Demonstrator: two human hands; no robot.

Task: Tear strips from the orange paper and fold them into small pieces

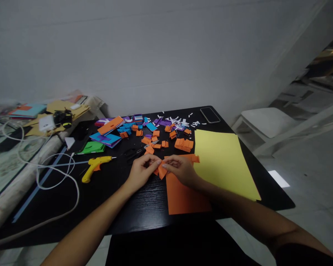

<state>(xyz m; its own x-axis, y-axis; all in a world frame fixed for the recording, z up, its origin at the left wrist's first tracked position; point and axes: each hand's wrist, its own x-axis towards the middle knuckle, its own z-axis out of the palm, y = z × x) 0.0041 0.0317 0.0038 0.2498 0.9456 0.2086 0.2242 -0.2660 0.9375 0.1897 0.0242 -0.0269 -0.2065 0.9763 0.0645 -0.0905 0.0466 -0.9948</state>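
Both my hands meet over the middle of a black table. My left hand and my right hand pinch a small folded orange paper piece between their fingertips. Under my right hand lies a larger orange sheet. A big yellow sheet lies just to the right of it. Beyond my hands, black scissors rest among several small folded orange pieces.
A yellow glue gun with a white cord lies at the left. Blue, purple, green and orange paper stacks and white scraps crowd the far side. A phone sits at the back right corner. White chair stands right.
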